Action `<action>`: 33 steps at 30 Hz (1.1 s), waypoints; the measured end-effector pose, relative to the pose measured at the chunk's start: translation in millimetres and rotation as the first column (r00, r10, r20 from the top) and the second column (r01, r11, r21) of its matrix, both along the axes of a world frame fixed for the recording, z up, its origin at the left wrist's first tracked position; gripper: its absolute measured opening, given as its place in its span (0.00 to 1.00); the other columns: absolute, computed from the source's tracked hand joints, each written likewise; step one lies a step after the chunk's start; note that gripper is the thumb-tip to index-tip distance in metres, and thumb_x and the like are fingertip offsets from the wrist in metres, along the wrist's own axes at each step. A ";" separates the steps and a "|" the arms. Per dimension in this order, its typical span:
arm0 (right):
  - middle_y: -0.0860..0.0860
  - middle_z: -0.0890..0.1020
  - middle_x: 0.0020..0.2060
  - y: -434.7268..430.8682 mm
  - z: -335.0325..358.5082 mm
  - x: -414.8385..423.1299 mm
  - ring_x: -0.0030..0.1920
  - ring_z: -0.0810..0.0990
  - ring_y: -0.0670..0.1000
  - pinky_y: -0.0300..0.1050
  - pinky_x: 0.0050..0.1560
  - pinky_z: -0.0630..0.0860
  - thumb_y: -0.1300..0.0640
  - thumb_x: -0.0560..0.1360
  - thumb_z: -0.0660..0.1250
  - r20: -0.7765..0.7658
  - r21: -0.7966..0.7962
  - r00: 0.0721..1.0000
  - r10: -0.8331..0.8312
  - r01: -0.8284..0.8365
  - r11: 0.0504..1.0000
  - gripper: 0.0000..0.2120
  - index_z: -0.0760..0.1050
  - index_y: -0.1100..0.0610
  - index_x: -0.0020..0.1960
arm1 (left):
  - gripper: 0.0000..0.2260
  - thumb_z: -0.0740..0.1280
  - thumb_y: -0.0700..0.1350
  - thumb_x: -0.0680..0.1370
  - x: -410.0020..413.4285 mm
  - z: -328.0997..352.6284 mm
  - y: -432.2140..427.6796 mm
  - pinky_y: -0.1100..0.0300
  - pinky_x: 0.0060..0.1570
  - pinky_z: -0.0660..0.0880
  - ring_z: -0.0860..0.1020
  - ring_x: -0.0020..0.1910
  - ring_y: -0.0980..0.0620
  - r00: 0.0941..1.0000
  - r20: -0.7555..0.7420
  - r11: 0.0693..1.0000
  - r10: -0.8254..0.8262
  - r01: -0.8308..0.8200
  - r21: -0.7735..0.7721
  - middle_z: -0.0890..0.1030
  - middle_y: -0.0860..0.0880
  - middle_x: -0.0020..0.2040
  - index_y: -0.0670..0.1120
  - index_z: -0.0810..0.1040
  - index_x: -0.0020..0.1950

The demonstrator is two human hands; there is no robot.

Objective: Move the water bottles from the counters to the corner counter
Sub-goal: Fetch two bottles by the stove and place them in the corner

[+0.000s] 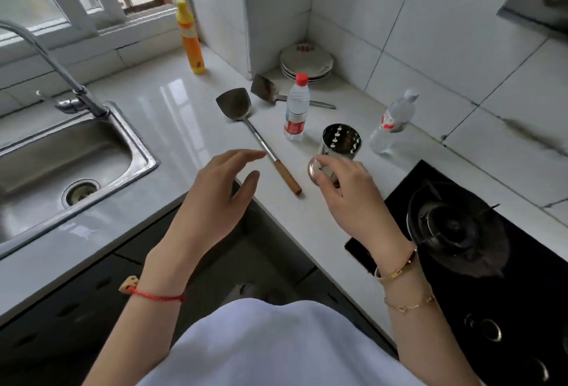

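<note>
Two clear water bottles with red labels stand on the white corner counter [172, 99]. The red-capped bottle [295, 109] is upright near the middle. The white-capped bottle [394, 119] stands further right by the tiled wall. My left hand [215, 198] hovers over the counter's front edge with fingers spread and nothing in it. My right hand [347, 195] is curled around a small clear glass [314, 169] just in front of a perforated steel utensil holder [341, 140]. Neither hand touches a bottle.
A steel spatula with a wooden handle [261, 143] lies between my hands and the red-capped bottle; a second spatula [267, 90] lies behind. Stacked plates [305, 61] sit in the corner, a yellow bottle [190, 38] by the window, a sink [61, 164] left, a gas hob [461, 232] right.
</note>
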State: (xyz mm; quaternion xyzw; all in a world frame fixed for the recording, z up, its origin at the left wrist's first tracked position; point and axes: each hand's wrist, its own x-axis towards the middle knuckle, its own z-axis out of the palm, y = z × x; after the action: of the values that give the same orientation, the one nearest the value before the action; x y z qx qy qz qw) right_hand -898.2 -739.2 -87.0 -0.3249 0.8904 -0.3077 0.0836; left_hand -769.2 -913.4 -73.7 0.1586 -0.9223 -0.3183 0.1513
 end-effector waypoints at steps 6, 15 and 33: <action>0.51 0.78 0.59 -1.8 -1.4 -25.7 0.60 0.71 0.52 0.46 0.63 0.69 0.51 0.79 0.57 0.019 0.005 0.992 -0.127 0.127 0.992 0.17 0.71 0.53 0.66 | 0.15 0.61 0.46 0.80 -52.3 -4.4 -27.5 0.59 0.65 0.69 0.72 0.65 0.56 0.992 -0.007 0.992 -0.126 0.126 -0.014 0.76 0.56 0.64 0.54 0.73 0.67; 0.50 0.77 0.63 -23.9 -12.7 -65.7 0.65 0.70 0.52 0.45 0.66 0.67 0.50 0.79 0.58 0.013 0.011 0.931 -0.365 0.365 0.931 0.18 0.71 0.54 0.67 | 0.16 0.63 0.45 0.79 -133.8 -6.6 -82.5 0.63 0.58 0.69 0.74 0.62 0.52 0.948 0.015 0.941 -0.318 0.317 -0.115 0.77 0.53 0.63 0.52 0.74 0.66; 0.54 0.77 0.62 -52.7 -18.5 -131.5 0.63 0.72 0.58 0.53 0.65 0.68 0.51 0.80 0.57 -0.057 0.048 0.832 -0.552 0.555 0.831 0.18 0.71 0.56 0.66 | 0.16 0.64 0.44 0.78 -277.7 -23.2 -127.3 0.51 0.60 0.70 0.70 0.62 0.44 0.883 0.064 0.850 -0.464 0.465 -0.247 0.75 0.46 0.65 0.47 0.74 0.66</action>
State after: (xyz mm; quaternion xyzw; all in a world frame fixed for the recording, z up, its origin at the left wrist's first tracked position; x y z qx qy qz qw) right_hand -1029.7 -791.9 -105.6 -0.0566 0.9569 -0.2842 -0.0171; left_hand -1046.9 -1040.7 -97.0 -0.0892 -0.9665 -0.2241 0.0883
